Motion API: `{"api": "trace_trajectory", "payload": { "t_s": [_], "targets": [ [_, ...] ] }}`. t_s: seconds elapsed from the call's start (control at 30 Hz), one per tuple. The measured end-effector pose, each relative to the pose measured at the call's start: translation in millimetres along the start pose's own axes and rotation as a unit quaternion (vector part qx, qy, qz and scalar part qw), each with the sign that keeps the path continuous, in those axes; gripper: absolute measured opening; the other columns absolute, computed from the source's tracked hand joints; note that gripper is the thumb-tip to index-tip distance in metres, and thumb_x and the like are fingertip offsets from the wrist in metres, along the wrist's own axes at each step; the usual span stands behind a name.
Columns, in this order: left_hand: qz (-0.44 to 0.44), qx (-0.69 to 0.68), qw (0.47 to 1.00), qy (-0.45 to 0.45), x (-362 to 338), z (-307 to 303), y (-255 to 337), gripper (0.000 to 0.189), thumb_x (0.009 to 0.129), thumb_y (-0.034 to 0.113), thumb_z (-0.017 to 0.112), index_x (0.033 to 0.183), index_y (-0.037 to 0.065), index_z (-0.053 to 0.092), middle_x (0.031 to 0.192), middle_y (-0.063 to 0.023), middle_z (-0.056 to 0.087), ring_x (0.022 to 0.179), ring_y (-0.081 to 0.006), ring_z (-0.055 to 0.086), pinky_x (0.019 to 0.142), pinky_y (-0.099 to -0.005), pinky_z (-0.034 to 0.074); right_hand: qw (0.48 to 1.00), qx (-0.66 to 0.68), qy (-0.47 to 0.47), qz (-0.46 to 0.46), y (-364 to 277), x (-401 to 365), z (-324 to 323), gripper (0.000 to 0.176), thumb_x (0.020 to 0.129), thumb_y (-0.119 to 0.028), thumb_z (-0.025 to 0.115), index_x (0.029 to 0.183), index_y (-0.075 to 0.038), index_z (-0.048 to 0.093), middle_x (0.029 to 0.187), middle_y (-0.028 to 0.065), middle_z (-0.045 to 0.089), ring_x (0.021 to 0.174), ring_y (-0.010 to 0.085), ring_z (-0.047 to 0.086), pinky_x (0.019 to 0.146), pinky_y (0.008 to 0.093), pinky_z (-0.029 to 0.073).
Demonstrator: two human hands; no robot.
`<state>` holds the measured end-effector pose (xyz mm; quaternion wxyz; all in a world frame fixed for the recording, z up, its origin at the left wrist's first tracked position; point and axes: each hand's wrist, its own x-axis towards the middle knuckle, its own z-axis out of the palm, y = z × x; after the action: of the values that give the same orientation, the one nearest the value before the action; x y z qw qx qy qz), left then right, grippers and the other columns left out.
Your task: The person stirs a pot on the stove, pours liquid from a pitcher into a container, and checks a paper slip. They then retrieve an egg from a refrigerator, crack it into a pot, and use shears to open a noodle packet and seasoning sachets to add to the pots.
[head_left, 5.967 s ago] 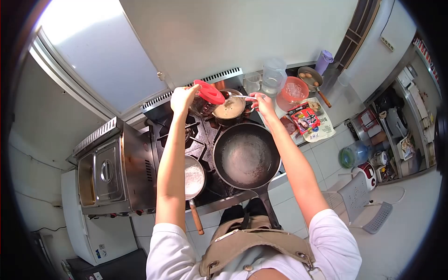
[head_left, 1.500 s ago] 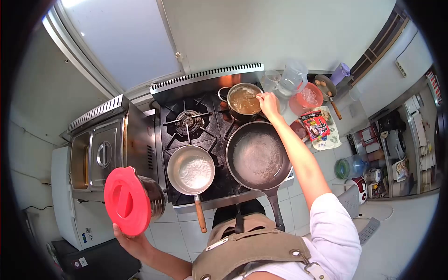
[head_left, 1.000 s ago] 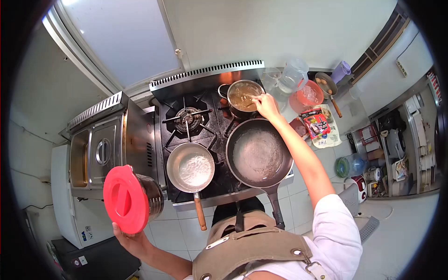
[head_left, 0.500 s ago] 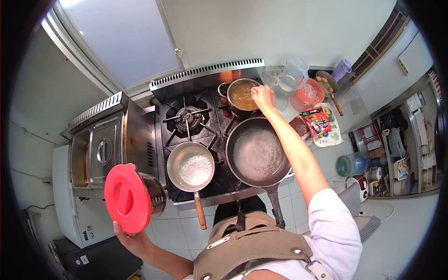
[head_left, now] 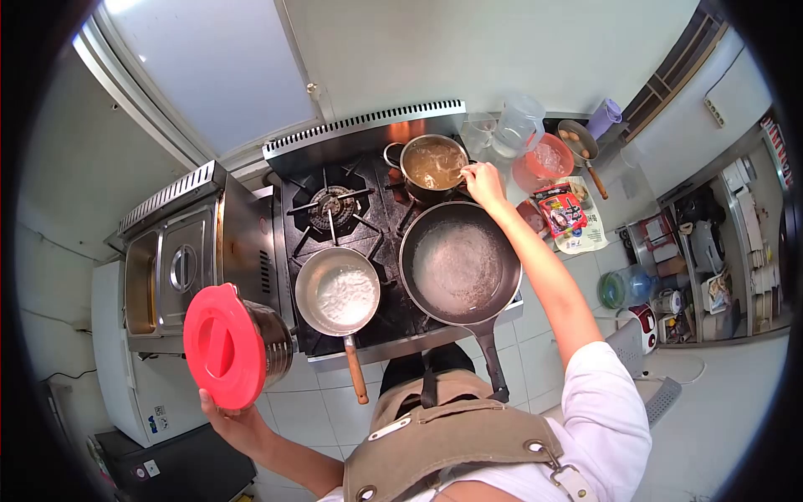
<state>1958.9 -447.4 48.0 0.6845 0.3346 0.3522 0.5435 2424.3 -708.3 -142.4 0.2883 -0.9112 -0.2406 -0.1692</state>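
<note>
On the left, my left hand (head_left: 230, 418) is closed on a shiny, dark-sided container with a red lid (head_left: 219, 345), held tilted in front of the stove. The thumb is near the lid's lower edge, and the other fingers are partly hidden. Farther off, my right hand (head_left: 485, 186) is pinched at the right rim of a pot of brown liquid (head_left: 437, 159). What the fingertips hold is too small to make out. Below that hand sits a black frying pan (head_left: 460, 263) with a whitish layer inside. Beside it stands a wooden-handled saucepan (head_left: 339, 293) of bubbling, pale liquid.
Right of the stove are a red bowl (head_left: 544, 161), a clear pitcher (head_left: 519, 125), a red food packet (head_left: 562, 209) and a small pan of eggs (head_left: 577, 138). The frying pan's handle (head_left: 493, 368) juts toward my body. A steel food warmer (head_left: 186, 268) stands left.
My right hand has moved from over the pot's inside to its right rim, fingers still pinched. My left hand keeps hold of the red-lidded container. The view has shifted slightly.
</note>
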Motion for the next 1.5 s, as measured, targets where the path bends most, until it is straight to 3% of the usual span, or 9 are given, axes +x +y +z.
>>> {"api": "trace_trajectory", "payload": {
  "t_s": [0.23,0.37,0.57,0.73,0.8,1.13,1.27,1.33,1.5],
  "targets": [
    [0.007,0.007,1.0,0.014,-1,-3,1,0.025,0.086,0.029,0.063,0.074,0.01,0.052,0.051,0.0072,0.04,0.043,-0.0011,0.033,0.043,-0.018,0.029,0.998,0.047,-0.026,-0.017,-7,4,17,0.012,0.077,-0.016,0.061,0.08,-0.009,0.071,0.084,0.0103,0.067,0.081,0.0286,0.061,0.074,0.0378,0.049],
    [0.007,-0.011,0.998,0.059,0,-6,6,0.024,0.085,0.029,0.064,0.077,0.008,0.054,0.051,0.0073,0.039,0.044,-0.0016,0.033,0.044,-0.0171,0.03,1.0,-0.003,0.007,0.001,-10,16,19,0.013,0.078,-0.018,0.062,0.083,-0.01,0.07,0.082,0.0084,0.065,0.081,0.0279,0.06,0.074,0.0394,0.048],
    [0.03,0.013,0.998,0.048,-4,-15,10,0.023,0.087,0.028,0.062,0.079,0.008,0.054,0.051,0.0071,0.037,0.045,-0.0019,0.034,0.045,-0.0174,0.031,0.989,-0.13,0.07,0.029,0,32,26,0.012,0.08,-0.019,0.06,0.081,-0.011,0.07,0.079,0.0068,0.065,0.082,0.0255,0.059,0.073,0.041,0.045],
    [0.039,0.02,0.998,0.054,-7,-20,12,0.023,0.087,0.029,0.061,0.079,0.008,0.054,0.051,0.0072,0.038,0.045,-0.002,0.034,0.045,-0.0179,0.03,0.996,-0.06,0.071,0.011,15,43,49,0.012,0.079,-0.015,0.06,0.079,-0.008,0.07,0.075,0.0087,0.064,0.076,0.029,0.059,0.073,0.0416,0.046],
    [0.039,0.008,0.998,0.042,-5,-24,11,0.023,0.087,0.028,0.061,0.079,0.008,0.054,0.051,0.0073,0.038,0.044,-0.0021,0.034,0.044,-0.0182,0.03,0.997,0.027,0.062,-0.035,16,43,55,0.014,0.079,-0.017,0.059,0.081,-0.008,0.07,0.078,0.0137,0.064,0.074,0.0326,0.059,0.075,0.0421,0.045],
    [0.005,0.002,0.999,0.051,-3,-14,3,0.024,0.086,0.029,0.062,0.077,0.009,0.053,0.051,0.0074,0.038,0.044,-0.0016,0.033,0.044,-0.0179,0.03,0.995,0.073,-0.056,-0.026,-14,11,0,0.013,0.076,-0.012,0.061,0.081,-0.005,0.071,0.082,0.0172,0.066,0.079,0.0317,0.062,0.078,0.0388,0.047],
    [0.003,0.008,0.999,0.033,-4,-9,-1,0.024,0.086,0.028,0.062,0.076,0.009,0.052,0.052,0.0078,0.039,0.044,-0.0007,0.034,0.043,-0.0171,0.029,0.991,0.072,-0.078,-0.087,-2,7,3,0.015,0.077,-0.015,0.06,0.081,-0.005,0.071,0.08,0.0155,0.066,0.079,0.0311,0.061,0.079,0.0369,0.046],
    [0.0,-0.003,1.0,-0.003,-3,-10,-3,0.023,0.086,0.028,0.062,0.076,0.009,0.053,0.052,0.0083,0.04,0.044,-0.0001,0.034,0.043,-0.0167,0.029,0.992,0.072,-0.075,-0.073,-7,5,-3,0.015,0.078,-0.016,0.06,0.081,-0.006,0.071,0.081,0.0142,0.066,0.08,0.0305,0.06,0.079,0.0363,0.046],
    [-0.014,0.019,1.0,0.013,-7,1,-3,0.023,0.086,0.029,0.061,0.077,0.009,0.053,0.053,0.0089,0.04,0.044,0.0003,0.034,0.043,-0.0162,0.029,0.994,0.062,-0.067,-0.051,-17,6,-9,0.016,0.08,-0.019,0.059,0.083,-0.007,0.07,0.084,0.0098,0.067,0.081,0.0289,0.059,0.077,0.0362,0.046]
  ]
}}
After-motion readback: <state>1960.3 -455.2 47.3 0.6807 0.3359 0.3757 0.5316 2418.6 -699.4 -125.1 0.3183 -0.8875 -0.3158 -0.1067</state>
